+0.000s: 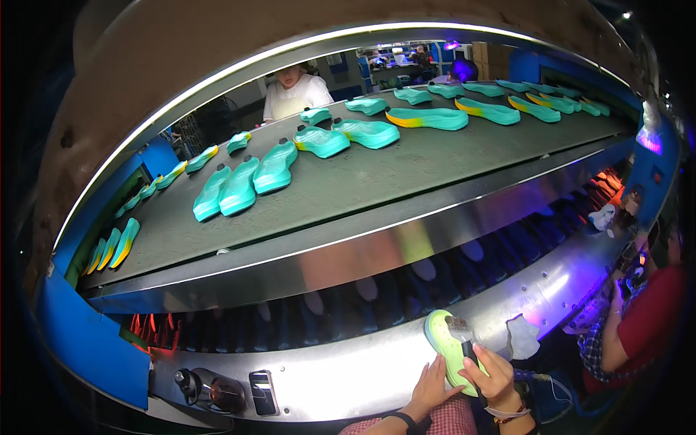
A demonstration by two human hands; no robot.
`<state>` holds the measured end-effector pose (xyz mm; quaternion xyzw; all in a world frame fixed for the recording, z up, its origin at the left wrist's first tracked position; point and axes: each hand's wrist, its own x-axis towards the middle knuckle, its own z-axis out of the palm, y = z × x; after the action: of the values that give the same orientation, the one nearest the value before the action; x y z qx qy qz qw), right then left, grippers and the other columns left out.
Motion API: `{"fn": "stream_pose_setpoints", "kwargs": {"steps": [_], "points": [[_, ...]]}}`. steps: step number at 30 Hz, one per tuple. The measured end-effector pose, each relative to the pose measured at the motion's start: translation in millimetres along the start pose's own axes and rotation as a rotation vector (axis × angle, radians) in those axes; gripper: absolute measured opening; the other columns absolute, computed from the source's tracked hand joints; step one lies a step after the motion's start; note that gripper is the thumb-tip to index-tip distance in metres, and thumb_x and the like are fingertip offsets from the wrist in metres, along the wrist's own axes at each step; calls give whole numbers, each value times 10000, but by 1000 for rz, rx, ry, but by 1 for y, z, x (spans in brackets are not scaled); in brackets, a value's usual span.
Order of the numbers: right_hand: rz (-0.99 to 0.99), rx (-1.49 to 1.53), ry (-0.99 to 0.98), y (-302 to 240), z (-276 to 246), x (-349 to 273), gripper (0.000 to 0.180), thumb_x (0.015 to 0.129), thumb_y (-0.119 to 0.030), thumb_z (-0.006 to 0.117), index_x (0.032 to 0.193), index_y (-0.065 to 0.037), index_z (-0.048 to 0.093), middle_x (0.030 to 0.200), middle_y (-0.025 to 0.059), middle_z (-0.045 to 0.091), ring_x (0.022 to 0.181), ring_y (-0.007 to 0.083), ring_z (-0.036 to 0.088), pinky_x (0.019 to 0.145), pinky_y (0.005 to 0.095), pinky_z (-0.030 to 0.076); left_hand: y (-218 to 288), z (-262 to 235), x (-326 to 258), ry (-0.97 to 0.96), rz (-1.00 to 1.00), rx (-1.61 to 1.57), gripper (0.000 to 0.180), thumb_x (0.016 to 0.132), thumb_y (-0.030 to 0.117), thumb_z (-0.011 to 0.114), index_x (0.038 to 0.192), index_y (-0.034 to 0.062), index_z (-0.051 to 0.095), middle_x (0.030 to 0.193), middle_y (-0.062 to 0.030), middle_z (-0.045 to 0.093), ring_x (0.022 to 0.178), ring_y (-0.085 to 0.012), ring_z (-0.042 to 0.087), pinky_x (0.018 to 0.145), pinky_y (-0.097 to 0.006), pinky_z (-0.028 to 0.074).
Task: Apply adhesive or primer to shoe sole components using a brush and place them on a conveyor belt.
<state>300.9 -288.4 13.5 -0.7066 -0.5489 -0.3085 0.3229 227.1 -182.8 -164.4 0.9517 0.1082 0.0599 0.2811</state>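
Observation:
A yellow-green shoe sole (436, 328) lies tilted at the front edge of the metal ledge, close to my lap. My left hand (433, 384) steadies the sole at its near left side, fingers along its edge. In my right hand (494, 378) is a brush (470, 353) with a black handle, fingers closed round it. The brush head rests on the upper face of the sole, over its far end. A crumpled whitish cloth (522, 337) lies on the ledge just right of the sole.
Beyond the ledge, a dark conveyor belt (348, 181) carries several teal soles (275, 165), some with yellow ends. A bottle (210, 391) and a phone (263, 393) stand and lie left on the ledge. A co-worker in red (649, 319) sits right; another person (299, 94) is across the belt.

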Motion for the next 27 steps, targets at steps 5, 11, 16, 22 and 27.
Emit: {"fn": "stream_pose_setpoints", "kwargs": {"steps": [5,11,16,22,27], "points": [[-91,56,-39,-7,-9,3,249,689,-57,636,937,-69,623,977,206,575,809,339,619,685,362,537,-17,20,10,-89,-67,-195,962,708,522,615,1333,-72,187,1368,-254,263,1278,-347,271,1045,-468,204],[-142,30,-4,0,-10,-2,265,672,-67,639,937,-55,628,984,195,573,831,327,615,709,360,536,-17,24,14,-104,-22,-97,928,712,513,611,1312,-87,234,1360,-269,271,1287,-346,255,1048,-466,198],[46,106,-406,27,11,-16,330,663,-64,566,988,-18,595,1082,180,558,1020,305,553,843,352,473,-2,1,3,-7,-15,-27,980,698,573,597,1316,-90,223,1369,-268,255,1291,-338,249,1061,-447,176],[-121,43,-708,71,57,-66,253,710,-82,535,948,-3,571,1070,150,556,991,261,555,795,295,489,1,5,7,12,3,3,1002,704,596,574,1314,-109,206,1374,-266,248,1305,-318,230,1069,-437,158],[-273,17,-775,74,58,-60,191,686,-90,545,837,10,603,1049,147,559,973,245,561,789,285,490,1,7,7,40,13,-12,1004,690,562,608,1315,-108,196,1364,-274,258,1287,-343,250,1062,-450,169]]}}
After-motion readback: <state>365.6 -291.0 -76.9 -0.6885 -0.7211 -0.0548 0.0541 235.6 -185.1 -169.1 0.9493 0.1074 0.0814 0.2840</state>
